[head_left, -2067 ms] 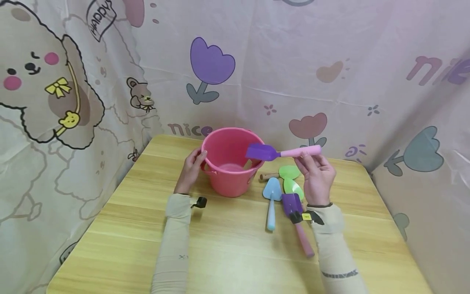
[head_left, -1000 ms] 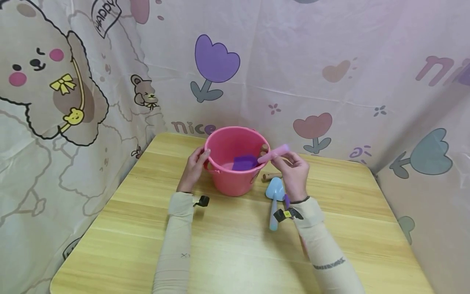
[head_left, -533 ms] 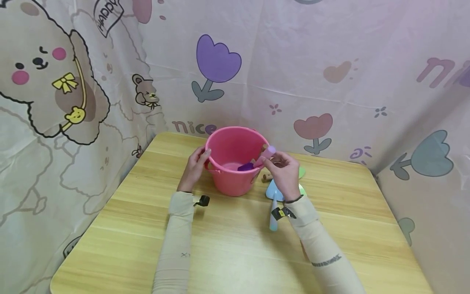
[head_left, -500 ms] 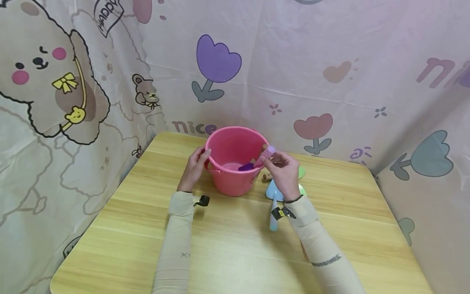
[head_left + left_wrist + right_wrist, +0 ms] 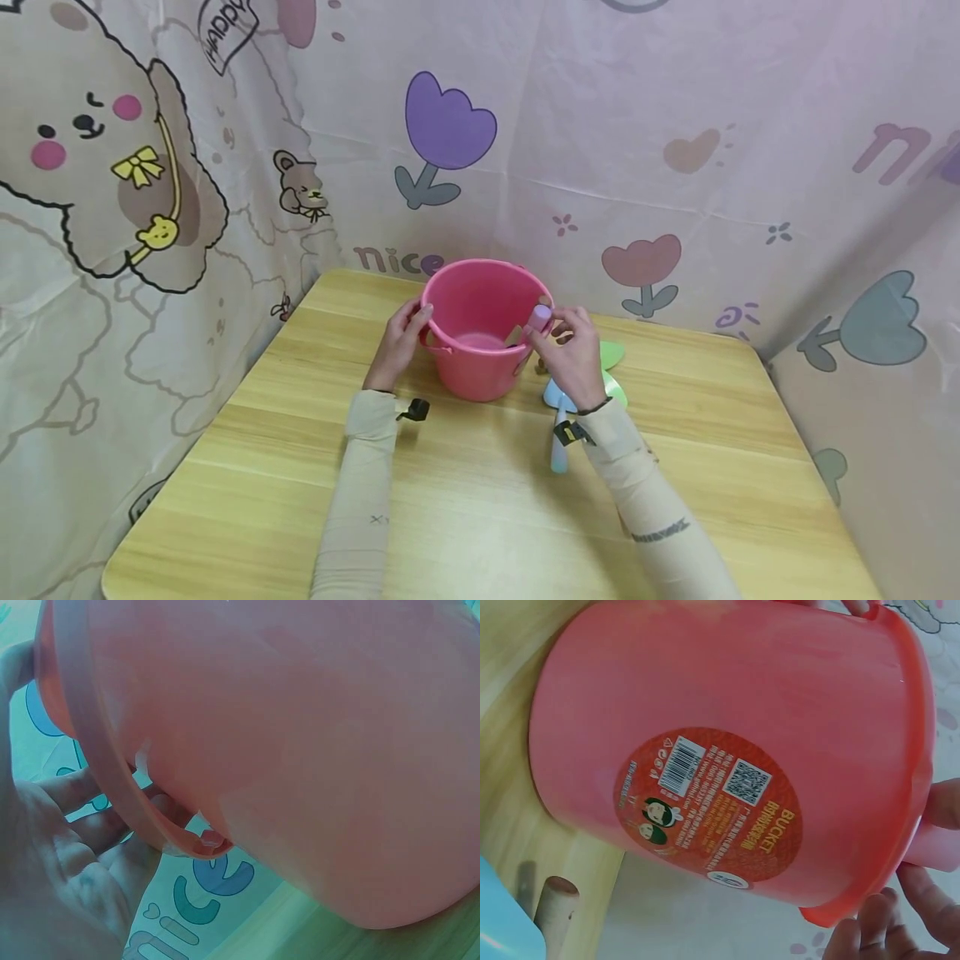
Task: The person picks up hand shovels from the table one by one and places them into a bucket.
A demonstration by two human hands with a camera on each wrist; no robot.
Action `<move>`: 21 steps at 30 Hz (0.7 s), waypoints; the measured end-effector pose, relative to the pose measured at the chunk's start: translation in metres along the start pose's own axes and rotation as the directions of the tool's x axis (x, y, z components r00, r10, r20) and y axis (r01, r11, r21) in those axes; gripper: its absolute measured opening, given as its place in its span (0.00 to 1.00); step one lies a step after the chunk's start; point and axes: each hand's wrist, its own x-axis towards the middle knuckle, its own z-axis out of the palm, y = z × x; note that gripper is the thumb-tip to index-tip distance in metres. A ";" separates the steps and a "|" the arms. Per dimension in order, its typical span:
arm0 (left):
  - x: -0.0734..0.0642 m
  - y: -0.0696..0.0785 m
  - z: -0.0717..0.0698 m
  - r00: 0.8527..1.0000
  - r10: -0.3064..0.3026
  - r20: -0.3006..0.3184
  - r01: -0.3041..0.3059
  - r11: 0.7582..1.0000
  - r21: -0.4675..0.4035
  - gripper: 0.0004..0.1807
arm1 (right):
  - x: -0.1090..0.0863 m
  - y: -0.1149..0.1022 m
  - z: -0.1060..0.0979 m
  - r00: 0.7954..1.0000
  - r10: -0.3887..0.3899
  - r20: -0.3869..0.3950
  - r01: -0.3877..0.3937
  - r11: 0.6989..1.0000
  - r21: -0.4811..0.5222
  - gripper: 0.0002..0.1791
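A pink toy bucket (image 5: 480, 379) stands upright at the back of the table. My left hand (image 5: 397, 346) holds its left rim, thumb at the edge; in the left wrist view that hand's fingers (image 5: 71, 791) reach behind the bucket's rim band. With my right hand (image 5: 572, 357) I pinch the pink handle (image 5: 539, 317) of a toy shovel at the right rim. Its purple blade is down inside the bucket, hidden by the wall. In the right wrist view the handle (image 5: 934, 846) shows between thumb and fingers, beyond the bucket's label (image 5: 712, 806).
Right of the bucket lie a blue toy shovel (image 5: 559, 442) and two green toy shovel blades, one farther back (image 5: 612, 356) and one nearer (image 5: 615, 389). A wooden handle (image 5: 557, 915) lies beside the blue blade. My right forearm hides another purple shovel. Printed curtains (image 5: 585, 100) enclose the wooden table (image 5: 465, 533).
My right hand has brought the purple shovel leftward and lowered it, blade first, into the bucket, its handle tipping upright at the rim. My left hand stays on the rim.
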 end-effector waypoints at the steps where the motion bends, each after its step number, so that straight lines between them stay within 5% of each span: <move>1: 0.000 0.000 0.000 1.000 0.006 0.002 -0.006 1.000 0.000 0.29 | 0.000 -0.001 0.000 1.000 0.001 0.006 0.000 1.000 -0.007 0.18; 21: 0.000 0.001 0.000 1.000 -0.010 0.001 0.010 1.000 -0.001 0.30 | -0.001 -0.010 0.001 0.999 0.001 0.046 0.004 0.994 -0.108 0.17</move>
